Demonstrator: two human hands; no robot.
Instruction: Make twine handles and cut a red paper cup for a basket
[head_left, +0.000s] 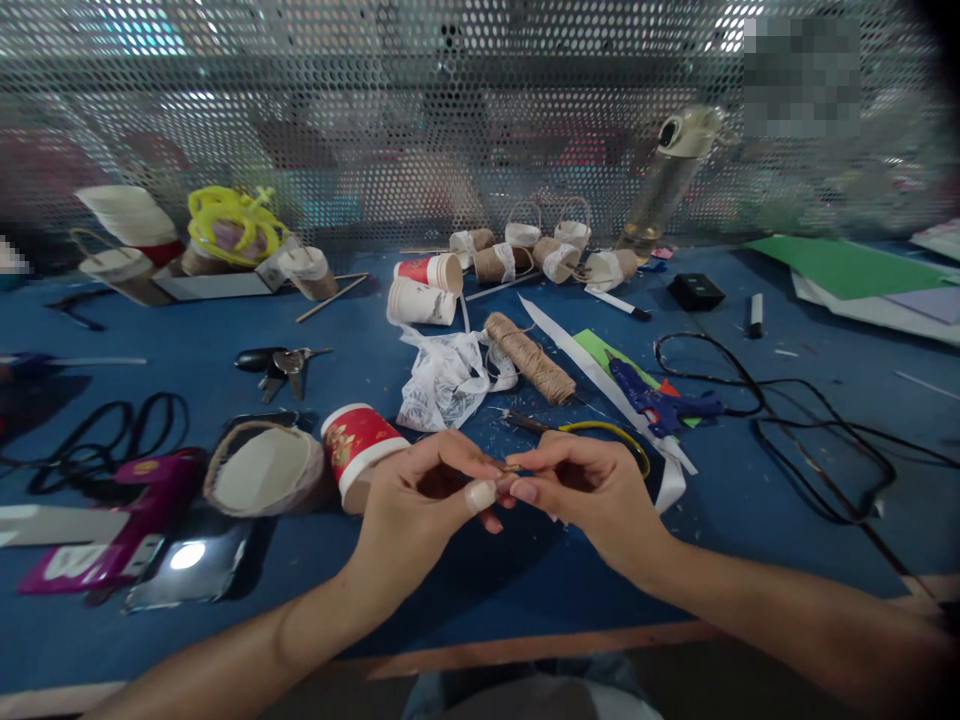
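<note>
My left hand and my right hand meet above the near middle of the blue table. Both pinch a short piece of brown twine between thumb and fingertips. A red and white paper cup lies on its side just left of my left hand. Beside it lies a twine-wrapped cup with its open mouth toward me. The spool of brown twine lies beyond my hands, next to a crumpled white plastic bag. A blue glue gun rests right of the spool.
Black cables loop across the right side. Keys, a phone and a magenta box lie at the left. Several wrapped cups and a bottle stand by the perforated metal screen. Green paper lies far right.
</note>
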